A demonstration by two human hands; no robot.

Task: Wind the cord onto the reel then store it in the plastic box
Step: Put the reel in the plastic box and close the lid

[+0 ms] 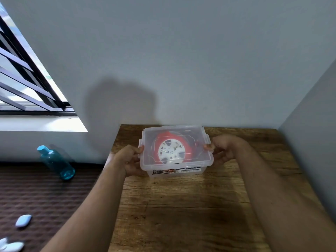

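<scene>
At the two short ends of the clear plastic box [176, 168], the fingers are curled around the side latches: the left hand [130, 160] has its thumb on top of the left clip and its other fingers under the rim, and the right hand [221, 149] pinches the right clip in the same manner. Both hands grip the box; neither is free. The lid [198, 135] lies flat on top and looks seated, though I cannot tell if the clips are fully snapped. Through the lid one sees the red reel [172, 149] with its white hub, lying flat inside; the cord itself is not clearly visible, so I judge it is already wound.

The box stands on the wooden table [181, 206], near the wall. Its plastic seems thin and smooth, a little flexible, so it may slip or bend if squeezed in the middle. The reel probably makes it moderately heavy. The ends under the rim, beside the latches, are the best places to hold. On the floor to the left lies a teal bottle [56, 163].
</scene>
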